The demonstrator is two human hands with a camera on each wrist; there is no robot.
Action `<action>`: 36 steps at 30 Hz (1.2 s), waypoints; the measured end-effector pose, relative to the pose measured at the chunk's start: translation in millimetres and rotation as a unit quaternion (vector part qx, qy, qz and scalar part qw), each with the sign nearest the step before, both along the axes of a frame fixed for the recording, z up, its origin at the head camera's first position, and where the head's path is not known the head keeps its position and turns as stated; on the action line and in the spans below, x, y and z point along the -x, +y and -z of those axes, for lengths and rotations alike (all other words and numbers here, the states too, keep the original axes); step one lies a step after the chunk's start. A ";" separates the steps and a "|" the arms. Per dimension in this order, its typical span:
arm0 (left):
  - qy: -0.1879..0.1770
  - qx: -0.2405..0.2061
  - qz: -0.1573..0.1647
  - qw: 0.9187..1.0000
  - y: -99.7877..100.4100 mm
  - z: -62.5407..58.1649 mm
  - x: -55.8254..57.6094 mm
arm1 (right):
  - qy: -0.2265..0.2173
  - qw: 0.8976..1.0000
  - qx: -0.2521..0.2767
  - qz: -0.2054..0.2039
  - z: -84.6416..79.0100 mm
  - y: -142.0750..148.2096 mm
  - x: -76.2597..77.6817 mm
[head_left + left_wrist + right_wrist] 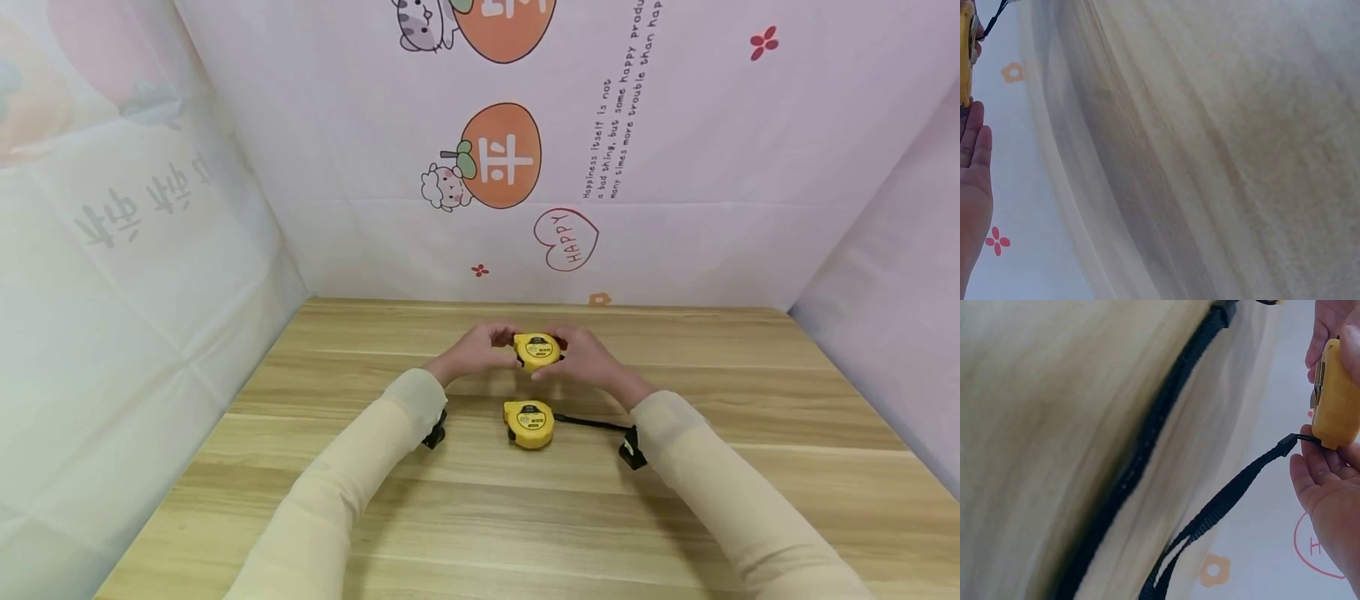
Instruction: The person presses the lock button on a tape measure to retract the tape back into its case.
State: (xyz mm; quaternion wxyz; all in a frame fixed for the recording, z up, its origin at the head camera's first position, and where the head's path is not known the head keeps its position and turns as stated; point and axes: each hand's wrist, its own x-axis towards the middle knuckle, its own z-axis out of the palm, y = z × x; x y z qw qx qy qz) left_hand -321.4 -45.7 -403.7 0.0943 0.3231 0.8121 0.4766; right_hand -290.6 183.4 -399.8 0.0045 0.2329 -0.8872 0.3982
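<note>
A yellow tape measure [537, 352] with a black label is held between both hands toward the back of the table. My left hand [483, 348] grips its left end, thumb at the front and fingers behind. From the other side, my right hand [588, 358] holds the right end with fingers and thumb. The right wrist view shows the same tape measure [1335, 403] edge-on, a black wrist strap [1229, 487] hanging from it. Nearer the front, a second yellow tape measure [529, 425] lies on the table below the hands.
From the second tape measure a black strap [592, 422] runs right toward the right wrist's black camera [632, 450]. Another black camera [435, 432] sits under the left wrist. Behind the wood-grain table [480, 533] hangs a printed white cloth [375, 167], with more cloth at both sides.
</note>
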 end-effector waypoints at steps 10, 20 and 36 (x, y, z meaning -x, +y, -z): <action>-0.011 0.023 0.003 1.000 0.3 8.4 4.9 | -0.019 1.000 -0.013 0.007 11.9 -1.1 6.8; -0.021 0.063 -0.007 0.998 1.3 11.9 5.8 | -0.047 0.998 -0.041 0.023 16.8 -5.4 9.1; -0.019 0.113 0.002 0.993 5.1 15.4 7.2 | -0.064 0.995 -0.066 0.042 21.6 -11.2 9.2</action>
